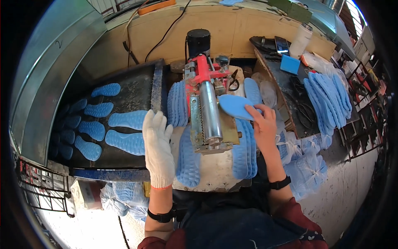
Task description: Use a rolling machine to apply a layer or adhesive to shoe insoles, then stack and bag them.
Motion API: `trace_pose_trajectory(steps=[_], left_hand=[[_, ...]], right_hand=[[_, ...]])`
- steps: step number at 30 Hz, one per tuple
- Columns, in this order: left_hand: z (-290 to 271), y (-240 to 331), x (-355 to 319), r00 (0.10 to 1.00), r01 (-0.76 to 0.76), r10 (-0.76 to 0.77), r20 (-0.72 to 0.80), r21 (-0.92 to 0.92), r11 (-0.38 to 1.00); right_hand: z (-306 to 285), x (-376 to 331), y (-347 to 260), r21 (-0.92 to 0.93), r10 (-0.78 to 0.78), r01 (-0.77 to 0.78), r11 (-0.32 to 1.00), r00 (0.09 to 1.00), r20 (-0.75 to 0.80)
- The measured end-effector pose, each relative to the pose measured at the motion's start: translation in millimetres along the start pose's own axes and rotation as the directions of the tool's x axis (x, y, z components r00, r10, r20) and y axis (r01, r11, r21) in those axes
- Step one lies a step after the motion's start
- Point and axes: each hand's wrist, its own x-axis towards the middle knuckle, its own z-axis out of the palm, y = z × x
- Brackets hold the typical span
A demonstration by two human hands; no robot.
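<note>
My left hand (158,143), in a white knitted glove, is open with its fingers stretched out. It is beside the near ends of two blue insoles, the upper one (128,119) and the lower one (124,142), on a dark belt (137,89); whether it touches them I cannot tell. My bare right hand (264,124) pinches a smooth-faced blue insole (235,106) by its edge, just right of a metal roller (210,112) on a red-framed machine (203,68). Stacked bumpy insoles (189,159) lie left of the roller, and another stack (243,155) lies right of it.
Further insoles (98,110) lie on the belt at left. On the dark side table (300,120) at right are a pile of insoles (327,97), a phone (281,45), a blue box (290,64) and a white bottle (301,40). Plastic bags of insoles (306,172) sit below it.
</note>
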Motion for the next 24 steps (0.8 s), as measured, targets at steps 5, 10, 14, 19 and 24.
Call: trace_pose_trajectory(steps=[5, 10, 14, 19, 24], left_hand=[[29, -5, 3, 0.985, -0.041, 0.028, 0.171, 0.072, 0.997], [44, -7, 26, 0.946, -0.149, 0.114, 0.303, 0.095, 0.984], [43, -14, 46, 0.931, 0.177, 0.036, 0.362, -0.538, 0.824], [24, -36, 53, 0.928, 0.022, 0.019, 0.371, -0.105, 0.994], [-6, -63, 61, 0.927, -0.193, 0.006, 0.376, 0.461, 0.866]], right_hand=[[2, 10, -9, -0.019, -0.116, 0.117, 0.993, 0.992, 0.047], [7, 8, -14, 0.182, -0.03, 0.015, 0.983, 0.996, 0.081], [9, -10, 12, 0.071, 0.066, -0.071, 0.995, 0.995, 0.08], [15, -39, 22, 0.164, 0.226, -0.24, 0.957, 0.969, 0.103], [38, -75, 24, 0.391, 0.426, -0.556, 0.733, 0.824, 0.373]])
